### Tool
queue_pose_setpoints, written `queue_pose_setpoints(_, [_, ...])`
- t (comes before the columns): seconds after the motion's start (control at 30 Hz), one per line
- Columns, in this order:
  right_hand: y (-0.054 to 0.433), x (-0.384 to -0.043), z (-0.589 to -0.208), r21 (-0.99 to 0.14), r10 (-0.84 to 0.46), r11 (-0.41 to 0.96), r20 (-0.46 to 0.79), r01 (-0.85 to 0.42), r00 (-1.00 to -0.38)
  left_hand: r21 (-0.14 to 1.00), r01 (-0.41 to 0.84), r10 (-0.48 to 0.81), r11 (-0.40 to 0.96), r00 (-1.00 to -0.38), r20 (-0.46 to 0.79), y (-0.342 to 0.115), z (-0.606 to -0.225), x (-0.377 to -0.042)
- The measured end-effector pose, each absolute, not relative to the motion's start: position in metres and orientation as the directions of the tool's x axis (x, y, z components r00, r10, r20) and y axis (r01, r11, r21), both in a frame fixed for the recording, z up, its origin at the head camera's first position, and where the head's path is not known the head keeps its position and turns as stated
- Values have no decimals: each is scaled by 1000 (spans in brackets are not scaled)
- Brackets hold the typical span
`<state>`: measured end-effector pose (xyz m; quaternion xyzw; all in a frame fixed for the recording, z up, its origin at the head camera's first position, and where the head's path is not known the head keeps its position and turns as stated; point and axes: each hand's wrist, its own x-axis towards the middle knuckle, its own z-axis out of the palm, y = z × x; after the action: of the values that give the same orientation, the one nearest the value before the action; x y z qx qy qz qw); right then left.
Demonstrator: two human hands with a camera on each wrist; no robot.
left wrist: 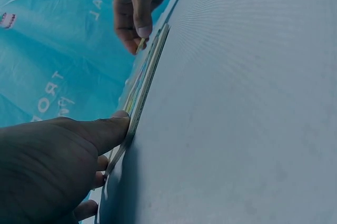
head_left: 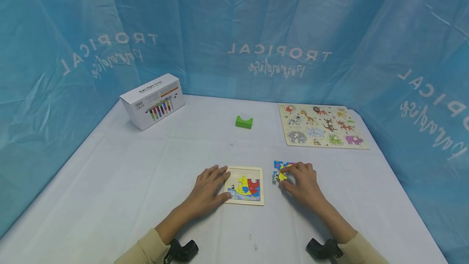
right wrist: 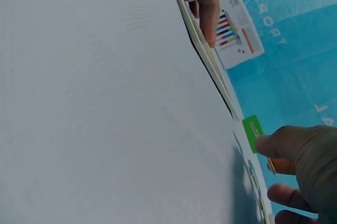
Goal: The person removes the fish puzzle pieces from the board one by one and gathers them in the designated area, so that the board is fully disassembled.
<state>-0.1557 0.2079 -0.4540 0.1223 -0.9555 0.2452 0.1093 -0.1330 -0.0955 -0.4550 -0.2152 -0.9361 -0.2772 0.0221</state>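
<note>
A small square wooden puzzle tray [head_left: 262, 186] lies on the white table, its lower part filled with yellow, red and blue pieces [head_left: 253, 188]. My left hand [head_left: 209, 190] rests along the tray's left side, fingers extended and thumb at the lower left corner. To the right of the tray, my right hand [head_left: 303, 182] pinches a thin puzzle piece [left wrist: 140, 45] between thumb and fingers. In the right wrist view the held piece [right wrist: 271, 166] is seen edge-on. Loose blue and yellow pieces [head_left: 277, 165] lie under and beside that hand, which partly hides them.
Behind the tray stands a green block [head_left: 244, 123] with a curved notch. A wooden animal puzzle board [head_left: 326, 127] lies at the back right. At the back left is a white printed box [head_left: 154, 101]. Blue printed curtains [head_left: 220, 23] enclose the table [head_left: 121, 182].
</note>
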Motion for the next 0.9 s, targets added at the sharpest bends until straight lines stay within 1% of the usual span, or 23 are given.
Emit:
queue_pose_setpoints(0.17, [211, -155, -456, -450, -176, 847, 265, -283, -948, 504, 413, 389, 758, -907, 158, -95, -455, -133])
queue_pose_setpoints(0.53, [214, -157, -462, -435, -188, 845, 303, -311, -934, 516, 401, 383, 757, -912, 148, -96, -459, -134])
queue_pose_setpoints(0.9, [215, -157, -462, -441, -188, 849, 266, -293, -945, 512, 411, 391, 754, -908, 153, -96, -458, -134])
